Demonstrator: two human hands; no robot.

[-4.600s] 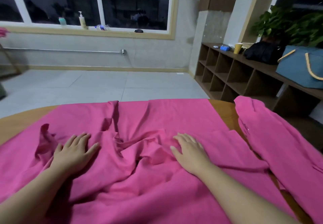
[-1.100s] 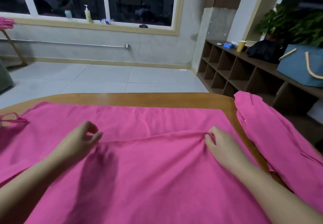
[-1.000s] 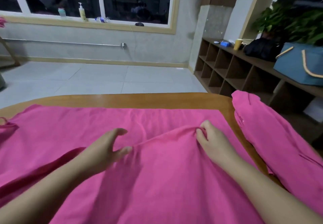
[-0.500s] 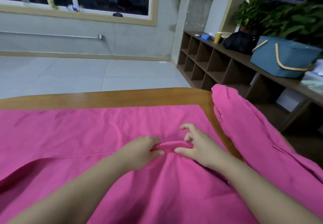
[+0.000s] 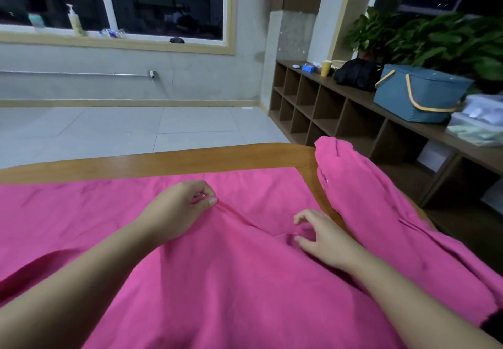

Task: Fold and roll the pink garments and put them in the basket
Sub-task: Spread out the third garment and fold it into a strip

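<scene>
While the left hand (image 5: pixel 178 212) pinches a ridge of cloth between thumb and curled fingers, near the middle of the table, the right hand (image 5: pixel 322 235) lies at about four o'clock from it, fingers loosely spread and touching the cloth, gripping nothing that I can make out. Both hands work the top layer of the pink garment (image 5: pixel 231 280) spread flat across the wooden table (image 5: pixel 168 162), its far edge running just short of the table's twelve o'clock rim.

The step in hand looks like drawing a fold across the garment. To do it well, the pinching hand should lift only the top layer and carry the ridge in a straight line, while the free hand presses flat beside it to keep the layer beneath from dragging. A crease runs from the pinch toward the right hand; smoothing it outward before the fold is set down would keep the later roll tight and even. Edges should be lined up with the far hem before rolling begins.

A second pink garment (image 5: pixel 381 212) drapes over the table's corner at two o'clock, just beside the first and partly hanging off; it waits its turn. The blue basket (image 5: pixel 419 95) with yellow handles sits on the low shelf (image 5: pixel 340 98) at about one o'clock, well apart from the table, so nothing appears to have been packed yet.
</scene>
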